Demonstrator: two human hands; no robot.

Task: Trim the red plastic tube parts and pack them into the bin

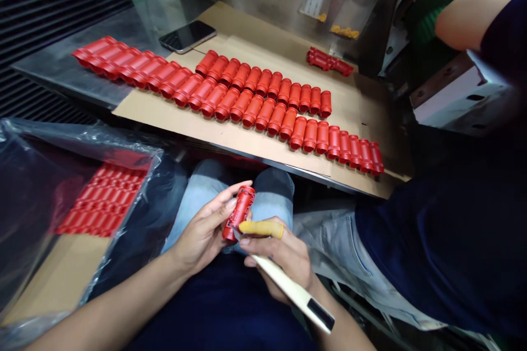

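My left hand (206, 230) is closed round a red plastic tubular part (242, 208), held tilted above my lap with its moulded openings facing up. My right hand (284, 255), with a yellow finger cot (261, 228) on the index finger, grips a knife (284, 282) with a cream handle and a black end. The knife's small metal tip meets the lower end of the part; whether it cuts in I cannot tell. On the table in front, rows of similar red tubular parts (241, 103) lie side by side on cardboard (181, 120).
A phone (188, 36) lies behind the rows. Two joined-looking red pieces (329, 61) sit farther back. At left, a plastic-lined box (49, 279) holds more red parts (105, 200). Close on the right sits another person (428, 247), near a white box (457, 93).
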